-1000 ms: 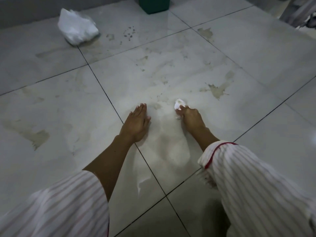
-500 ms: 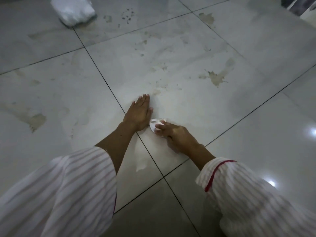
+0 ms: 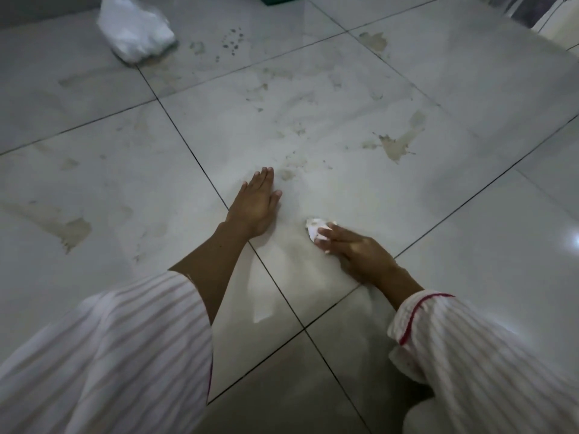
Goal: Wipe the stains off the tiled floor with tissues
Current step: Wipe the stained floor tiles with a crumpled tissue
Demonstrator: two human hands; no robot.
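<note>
Right hand [image 3: 360, 252] pressed a wadded tissue [image 3: 315, 230] to the floor [image 3: 470, 245], left hand [image 3: 255, 202] flat and empty just left; nearest stains [image 3: 289, 170] lay far-left of the tissue, the large splat [image 3: 396, 147] far-right, so the right hand was nearer.

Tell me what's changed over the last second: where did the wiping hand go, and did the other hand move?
The right hand, gripping the tissue throughout, pulled back from the far stains toward the person, swept left until it almost met the left hand, then slid right again, opening a gap. The left hand stayed flat on the tiled floor. The splash stain and the plastic bag are untouched.
</note>
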